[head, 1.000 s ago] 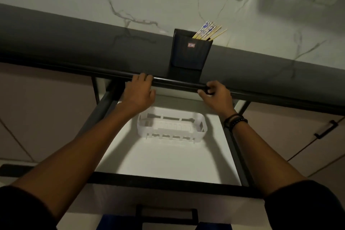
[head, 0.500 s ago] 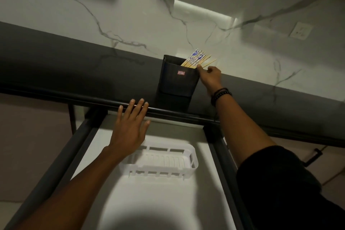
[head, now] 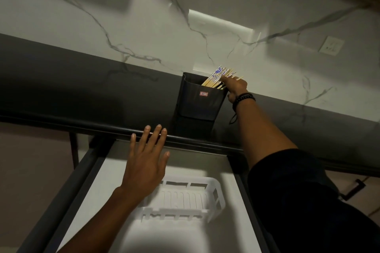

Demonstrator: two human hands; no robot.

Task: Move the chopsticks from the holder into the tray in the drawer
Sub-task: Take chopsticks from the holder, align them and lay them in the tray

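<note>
Chopsticks [head: 216,77] stood in holder [head: 197,104], fingers of right hand [head: 235,87] on them, grip unclear; left hand [head: 145,163], fingers straight and spread, held nothing above drawer [head: 185,234], near tray [head: 207,184].

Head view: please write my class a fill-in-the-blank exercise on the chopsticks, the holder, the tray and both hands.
1. The chopsticks stand in a holder coloured ____.
2. The right hand is at the chopsticks; the left hand holds ____.
3. The tray in the drawer is coloured ____.
4. The tray holds ____ chopsticks.
Missing words: black; nothing; white; no.
</note>
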